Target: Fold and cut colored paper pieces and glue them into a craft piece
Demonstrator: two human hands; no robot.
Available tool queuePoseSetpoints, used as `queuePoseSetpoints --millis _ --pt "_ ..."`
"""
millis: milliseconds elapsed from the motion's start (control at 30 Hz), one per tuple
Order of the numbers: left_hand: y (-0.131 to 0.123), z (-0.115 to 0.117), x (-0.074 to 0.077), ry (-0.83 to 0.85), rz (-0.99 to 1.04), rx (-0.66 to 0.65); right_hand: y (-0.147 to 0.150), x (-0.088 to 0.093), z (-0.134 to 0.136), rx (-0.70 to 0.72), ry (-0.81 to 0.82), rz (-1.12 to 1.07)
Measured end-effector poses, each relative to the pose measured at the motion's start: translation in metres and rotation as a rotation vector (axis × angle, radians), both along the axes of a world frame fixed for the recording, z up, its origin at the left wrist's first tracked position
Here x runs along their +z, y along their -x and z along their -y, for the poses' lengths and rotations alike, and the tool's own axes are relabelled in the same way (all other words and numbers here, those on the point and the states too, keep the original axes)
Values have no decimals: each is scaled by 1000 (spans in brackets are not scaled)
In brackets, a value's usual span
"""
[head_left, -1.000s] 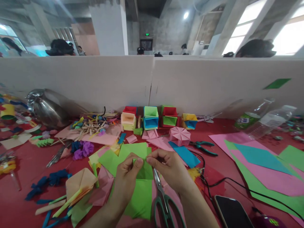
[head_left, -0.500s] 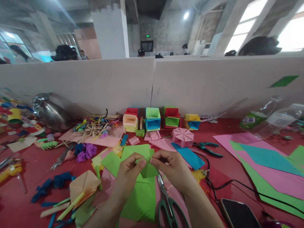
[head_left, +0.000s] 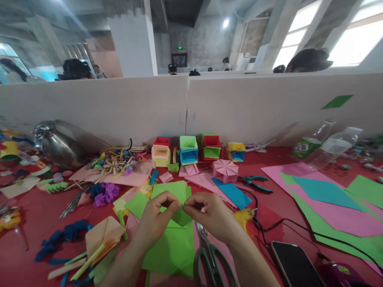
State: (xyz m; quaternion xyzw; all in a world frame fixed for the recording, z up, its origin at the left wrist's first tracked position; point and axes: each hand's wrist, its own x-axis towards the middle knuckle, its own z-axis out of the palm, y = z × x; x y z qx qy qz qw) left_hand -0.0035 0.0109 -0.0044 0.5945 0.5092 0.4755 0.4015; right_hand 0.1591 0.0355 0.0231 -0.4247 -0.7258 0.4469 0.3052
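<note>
A red table (head_left: 44,207), crowded with craft supplies, runs across the view, backed by a white partition (head_left: 119,111). On the right lie broad coloured sheets (head_left: 332,215); at the far left, a metal jug (head_left: 62,145) leans on its side. In the middle, a person's left hand (head_left: 157,219) and right hand (head_left: 212,217) meet above stacked green sheets (head_left: 172,253). Scissors (head_left: 211,255) lie beside the right forearm, blades pointing away from the wearer. Small paper boxes (head_left: 188,149) stand along the partition. Between the hands is a small green paper piece (head_left: 182,218), its upper edge apparently pinched between thumb and fingers of each hand. The step looks like folding or creasing; the next move likely calls for a steady left pinch while the right fingers press the edge.
</note>
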Motion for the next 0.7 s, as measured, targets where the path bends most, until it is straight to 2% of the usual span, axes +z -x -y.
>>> queuePoseSetpoints --millis 167,367,533,700 --pt "2 0 -3 -7 84 117 -5 -1 -2 -16 15 2" --pt "8 -2 -5 95 126 -46 -10 -1 -4 -34 22 -46" --pt "5 -3 -6 164 299 14 -4 -9 -8 -68 83 -249" --pt "4 -4 -3 251 331 -91 -4 -13 -11 -107 89 -314"
